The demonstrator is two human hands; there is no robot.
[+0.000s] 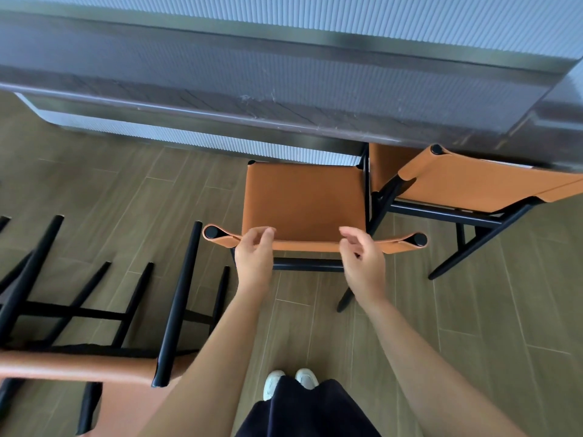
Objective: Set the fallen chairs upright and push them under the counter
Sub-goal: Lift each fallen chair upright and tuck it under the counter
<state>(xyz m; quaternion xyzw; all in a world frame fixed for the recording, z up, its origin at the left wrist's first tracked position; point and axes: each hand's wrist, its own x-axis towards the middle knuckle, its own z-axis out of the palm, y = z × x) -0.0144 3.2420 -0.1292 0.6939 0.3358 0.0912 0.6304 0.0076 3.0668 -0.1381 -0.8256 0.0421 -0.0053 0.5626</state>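
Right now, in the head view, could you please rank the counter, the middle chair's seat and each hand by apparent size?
1. counter
2. middle chair's seat
3. left hand and right hand: they look alike, so unranked.

- Fallen chair (94,367): the left and bottom edges are cutting off its seat and some legs.
- Right chair (473,184): the counter (284,99) is hiding part of it, and the right edge is cropping it.
- Left hand (254,257), right hand (362,260): motion is blurring the fingers, so any hold on the middle chair (303,200) is proving unreadable.
- Shoes (274,381): dark clothing (303,411) is covering the heels.
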